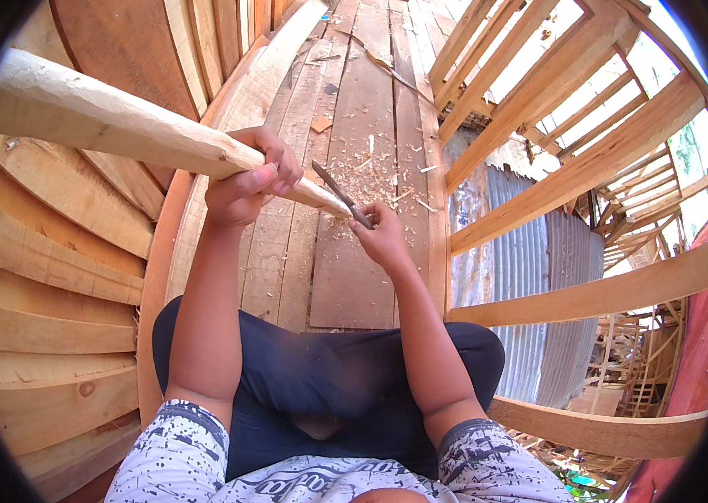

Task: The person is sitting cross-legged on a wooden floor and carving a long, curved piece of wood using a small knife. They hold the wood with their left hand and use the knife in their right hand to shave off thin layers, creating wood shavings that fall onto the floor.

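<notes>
A long, pale, peeled wooden pole (128,134) slants from the upper left down to the middle, its thinner end near my right hand. My left hand (253,172) is closed around the pole a short way from that end. In my right hand (381,232) is a knife (339,189) with a dark, narrow blade pointing up and to the left. The blade lies against or just beside the pole's tapered end; I cannot tell which. My right fingers wrap the knife's handle, which they mostly hide.
I sit on a plank floor (354,289) strewn with wood shavings (371,168). A board wall (52,327) rises close on the left. On the right runs a slatted wooden railing (589,289), with corrugated metal sheets (521,218) below it. A thin curved strip (379,63) lies farther ahead.
</notes>
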The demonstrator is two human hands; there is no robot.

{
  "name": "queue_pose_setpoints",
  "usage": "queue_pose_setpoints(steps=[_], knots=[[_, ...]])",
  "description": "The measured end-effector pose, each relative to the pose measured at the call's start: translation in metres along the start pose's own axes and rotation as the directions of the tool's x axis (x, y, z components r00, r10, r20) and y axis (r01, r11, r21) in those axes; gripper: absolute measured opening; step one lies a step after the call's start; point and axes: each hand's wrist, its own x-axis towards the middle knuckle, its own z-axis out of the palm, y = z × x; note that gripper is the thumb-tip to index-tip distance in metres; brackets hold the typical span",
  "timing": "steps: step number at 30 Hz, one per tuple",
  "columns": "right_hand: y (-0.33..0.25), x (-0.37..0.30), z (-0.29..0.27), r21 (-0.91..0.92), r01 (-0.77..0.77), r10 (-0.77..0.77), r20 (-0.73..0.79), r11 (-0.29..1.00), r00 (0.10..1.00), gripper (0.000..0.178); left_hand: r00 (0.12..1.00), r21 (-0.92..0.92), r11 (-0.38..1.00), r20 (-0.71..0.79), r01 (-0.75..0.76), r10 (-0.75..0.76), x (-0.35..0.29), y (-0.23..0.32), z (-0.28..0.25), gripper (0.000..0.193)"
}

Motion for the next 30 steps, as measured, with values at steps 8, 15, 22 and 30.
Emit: queue_pose_setpoints(steps=[8, 15, 22, 30], knots=[[0.002, 0.001, -0.002, -0.131, -0.036, 0.037, 0.000, 0.991, 0.999, 0.032, 1.000, 0.000, 1.000, 0.008, 0.017, -0.017, 0.001, -0.001, 0.000, 0.020], [-0.016, -0.005, 0.000, -0.181, -0.071, 0.079, 0.038, 0.981, 0.996, 0.036, 0.997, -0.069, 0.997, 0.067, -0.044, 0.049, 0.003, -0.004, -0.005, 0.018], [-0.010, -0.010, 0.003, -0.384, 0.025, 0.044, 0.168, 0.923, 0.985, 0.022, 0.997, -0.081, 0.996, 0.071, -0.029, 0.035, 0.004, -0.007, -0.001, 0.019], [-0.043, -0.022, 0.016, -0.334, 0.101, -0.104, 0.006, 0.937, 0.995, 0.022, 0.998, -0.059, 0.998, 0.040, -0.037, 0.040, 0.005, -0.006, 0.000, 0.017]])
